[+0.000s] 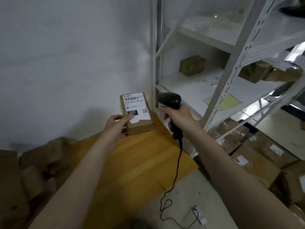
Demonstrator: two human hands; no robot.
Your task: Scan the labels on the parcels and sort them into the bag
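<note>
Fine print on label (137,103) illegible

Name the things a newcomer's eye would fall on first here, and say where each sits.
At centre, the left hand holds a small cardboard parcel, its white label facing the camera. Just right of it, the right hand grips a black corded scanner. Metal shelving fills the right side.

Matt cardboard parcel (137,123), glossy plastic scanner (170,100)
</note>
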